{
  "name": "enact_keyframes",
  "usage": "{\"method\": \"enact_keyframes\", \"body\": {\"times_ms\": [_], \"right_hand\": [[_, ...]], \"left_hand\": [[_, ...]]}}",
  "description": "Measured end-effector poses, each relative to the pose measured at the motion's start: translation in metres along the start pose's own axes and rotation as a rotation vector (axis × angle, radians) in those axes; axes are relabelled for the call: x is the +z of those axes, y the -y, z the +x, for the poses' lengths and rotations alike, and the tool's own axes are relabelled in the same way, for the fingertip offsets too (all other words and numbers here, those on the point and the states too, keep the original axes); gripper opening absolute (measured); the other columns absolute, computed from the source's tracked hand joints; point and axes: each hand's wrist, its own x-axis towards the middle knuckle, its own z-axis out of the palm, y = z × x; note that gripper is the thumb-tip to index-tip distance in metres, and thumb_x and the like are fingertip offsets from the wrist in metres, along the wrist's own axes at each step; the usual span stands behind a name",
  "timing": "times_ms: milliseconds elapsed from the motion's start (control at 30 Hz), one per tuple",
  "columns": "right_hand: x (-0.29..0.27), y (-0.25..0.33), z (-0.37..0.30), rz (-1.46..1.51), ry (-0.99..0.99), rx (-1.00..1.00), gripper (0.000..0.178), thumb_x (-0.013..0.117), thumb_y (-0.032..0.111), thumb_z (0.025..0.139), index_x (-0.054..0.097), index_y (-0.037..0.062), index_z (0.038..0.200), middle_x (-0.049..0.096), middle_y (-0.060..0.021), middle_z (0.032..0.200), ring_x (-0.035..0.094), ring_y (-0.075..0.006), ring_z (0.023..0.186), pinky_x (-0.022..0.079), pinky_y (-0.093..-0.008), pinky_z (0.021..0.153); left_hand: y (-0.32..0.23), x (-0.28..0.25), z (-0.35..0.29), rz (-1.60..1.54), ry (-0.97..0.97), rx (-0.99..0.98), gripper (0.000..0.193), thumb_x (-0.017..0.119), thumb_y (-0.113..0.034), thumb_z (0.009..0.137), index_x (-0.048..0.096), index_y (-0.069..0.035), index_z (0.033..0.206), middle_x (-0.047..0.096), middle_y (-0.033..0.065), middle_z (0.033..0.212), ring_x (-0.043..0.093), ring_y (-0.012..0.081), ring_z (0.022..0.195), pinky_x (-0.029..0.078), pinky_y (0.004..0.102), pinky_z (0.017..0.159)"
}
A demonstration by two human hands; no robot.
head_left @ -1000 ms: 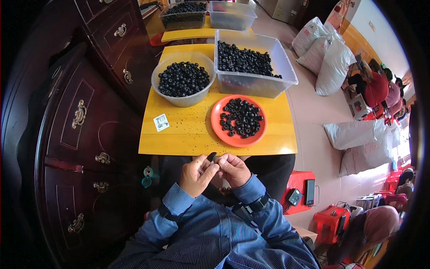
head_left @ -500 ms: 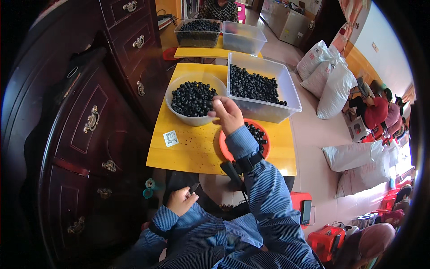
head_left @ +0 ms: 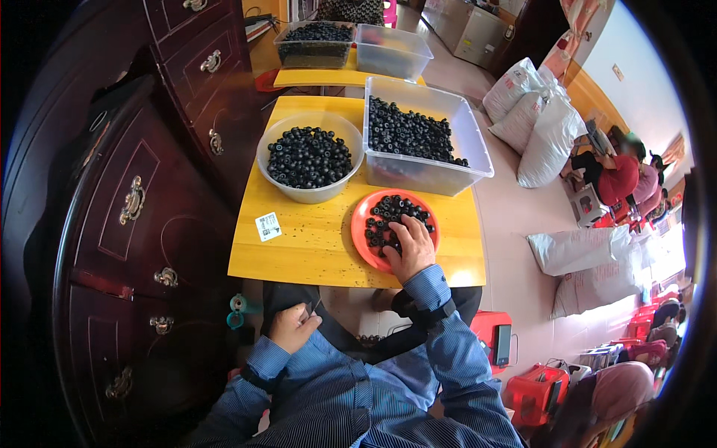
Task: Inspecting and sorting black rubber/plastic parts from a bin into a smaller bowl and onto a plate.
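My right hand [head_left: 411, 249] reaches into an orange plate [head_left: 359, 244] near the table's front edge. Its thumb and fingers are apart, with the fingertips among small black ring-shaped parts [head_left: 389, 205]. Low over my lap, my left hand [head_left: 293, 328] is closed around a thin, dark, blade-like tool [head_left: 316, 306], of which only the tip shows. Beyond the plate, to the left, a round translucent tub [head_left: 264, 160] holds a heap of similar black parts [head_left: 308, 157]. Beside it, a large clear rectangular bin [head_left: 426, 176] contains many more.
Dark wooden drawers [head_left: 134, 246] stand close on my left. A white label [head_left: 268, 227] and dark crumbs lie on the yellow table [head_left: 299, 257]. Two more bins [head_left: 394, 56] sit on a table beyond. White sacks [head_left: 549, 134] and seated people [head_left: 617, 179] are at the right.
My right hand has come down from beside the round tub onto the black parts in the orange plate. The blade in my left hand shows less than before. The view has shifted slightly.
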Motion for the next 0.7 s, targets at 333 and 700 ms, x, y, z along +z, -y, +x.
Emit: {"method": "enact_keyframes", "body": {"times_ms": [333, 700], "right_hand": [[-0.008, -0.002, 0.006, -0.068, -0.154, 0.034, 0.058, 0.074, 0.024, 0.076, 0.054, 0.0118, 0.129, 0.041, -0.0216, 0.142, 0.037, -0.0412, 0.133, 0.032, -0.0504, 0.110], [-0.004, -0.003, 0.009, -0.112, -0.003, 0.153, 0.064, 0.072, 0.040, 0.079, 0.053, 0.0107, 0.133, 0.041, -0.0199, 0.143, 0.038, -0.0382, 0.132, 0.028, -0.0499, 0.112]], "left_hand": [[-0.007, 0.012, 0.005, 0.034, 0.022, 0.004, 0.025, 0.070, -0.022, 0.083, 0.060, 0.001, 0.081, 0.063, 0.0156, 0.068, 0.064, 0.0257, 0.060, 0.049, 0.0340, 0.058], [-0.010, 0.010, 0.001, 0.074, -0.018, 0.003, 0.021, 0.070, -0.018, 0.082, 0.061, 0.001, 0.081, 0.056, 0.0039, 0.060, 0.053, 0.0111, 0.056, 0.044, 0.0284, 0.054]]}}
